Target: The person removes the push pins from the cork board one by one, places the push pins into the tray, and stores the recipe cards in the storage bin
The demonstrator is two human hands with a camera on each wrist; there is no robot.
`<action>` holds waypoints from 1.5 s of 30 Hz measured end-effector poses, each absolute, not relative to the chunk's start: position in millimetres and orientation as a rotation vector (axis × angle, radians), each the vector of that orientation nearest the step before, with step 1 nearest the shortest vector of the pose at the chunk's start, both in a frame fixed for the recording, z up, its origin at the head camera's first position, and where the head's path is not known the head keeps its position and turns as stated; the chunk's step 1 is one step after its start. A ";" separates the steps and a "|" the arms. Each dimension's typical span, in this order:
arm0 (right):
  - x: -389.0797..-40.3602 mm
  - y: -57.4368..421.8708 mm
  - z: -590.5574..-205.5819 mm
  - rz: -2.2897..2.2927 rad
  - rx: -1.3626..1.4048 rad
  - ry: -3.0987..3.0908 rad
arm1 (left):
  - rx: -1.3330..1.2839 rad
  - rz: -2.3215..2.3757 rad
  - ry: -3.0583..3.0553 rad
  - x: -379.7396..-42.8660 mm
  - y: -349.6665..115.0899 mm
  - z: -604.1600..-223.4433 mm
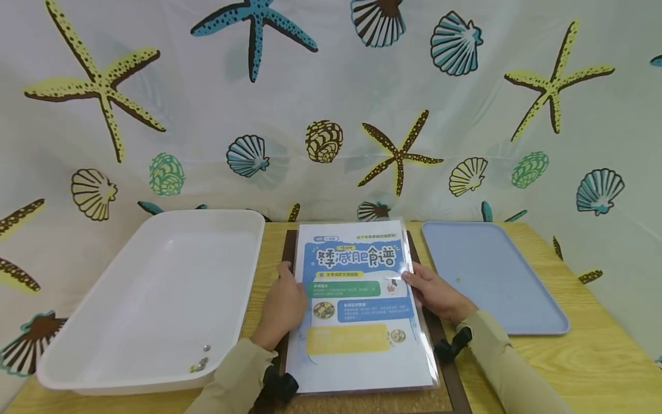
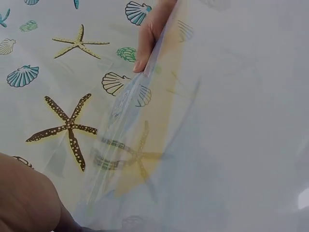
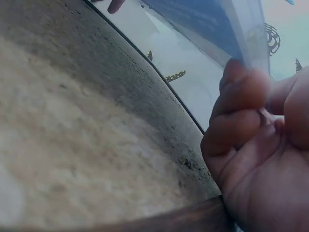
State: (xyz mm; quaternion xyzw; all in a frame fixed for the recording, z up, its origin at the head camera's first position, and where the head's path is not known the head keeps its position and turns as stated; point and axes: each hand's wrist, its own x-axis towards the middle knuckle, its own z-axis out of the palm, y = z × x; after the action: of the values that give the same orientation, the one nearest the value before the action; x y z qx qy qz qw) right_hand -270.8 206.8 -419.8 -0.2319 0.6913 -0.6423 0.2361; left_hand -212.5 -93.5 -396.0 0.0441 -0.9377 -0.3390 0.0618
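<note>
1. Starfish-and-shell cloth [image 1: 331, 86] hangs behind the wooden tabletop [image 1: 610, 362].
2. White tray [image 1: 181, 276] sits left, framed cork board [image 1: 362, 401] centre, blue tray [image 1: 491, 270] right.
3. Printed sheet [image 1: 362, 368] is raised over the board.
4. Left grip [image 1: 281, 307] holds its left edge; right grip [image 1: 438, 293] pinches its right.
5. Small bits [image 1: 201, 362] lie in the white tray.

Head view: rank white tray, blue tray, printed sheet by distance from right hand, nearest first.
1. Printed sheet: held at its right edge by the right hand.
2. Blue tray: just right of the sheet.
3. White tray: far left, beyond the sheet.
</note>
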 end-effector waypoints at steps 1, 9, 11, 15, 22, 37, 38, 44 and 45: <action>-270.4 206.2 -419.3 -1.751 -0.614 1.918 | 0.150 -1.065 -2.832 -212.4 -93.6 -395.5; -266.1 202.7 -418.9 -1.680 -0.461 2.166 | 0.204 -1.216 -2.790 -212.0 -93.5 -396.1; -265.0 202.2 -417.5 -1.674 -0.418 2.217 | 0.188 -1.237 -2.768 -212.3 -94.4 -396.0; -262.6 202.3 -411.3 -1.617 -0.372 2.309 | 0.157 -1.288 -2.713 -214.8 -96.2 -396.7; -261.3 203.9 -406.9 -1.536 -0.411 2.362 | 0.210 -1.335 -2.721 -216.8 -95.5 -394.2; -266.1 202.8 -406.3 -1.543 -0.513 2.354 | 0.086 -1.363 -2.817 -215.4 -97.4 -377.7; -266.3 203.2 -405.6 -1.543 -0.518 2.352 | 0.086 -1.387 -2.820 -215.7 -97.1 -376.8; -268.2 203.5 -399.4 -1.555 -0.562 2.326 | 0.065 -1.432 -2.813 -220.1 -99.7 -372.4; -268.5 202.9 -398.0 -1.558 -0.563 2.321 | 0.055 -1.422 -2.814 -220.8 -100.9 -370.8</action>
State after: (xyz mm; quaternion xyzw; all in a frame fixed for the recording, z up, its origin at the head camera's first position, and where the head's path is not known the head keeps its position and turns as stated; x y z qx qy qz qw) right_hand -268.5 202.9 -398.0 -0.1955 0.8053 -0.5407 0.1445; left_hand -220.8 -100.9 -370.8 0.0176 -0.8924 -0.4510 -0.0061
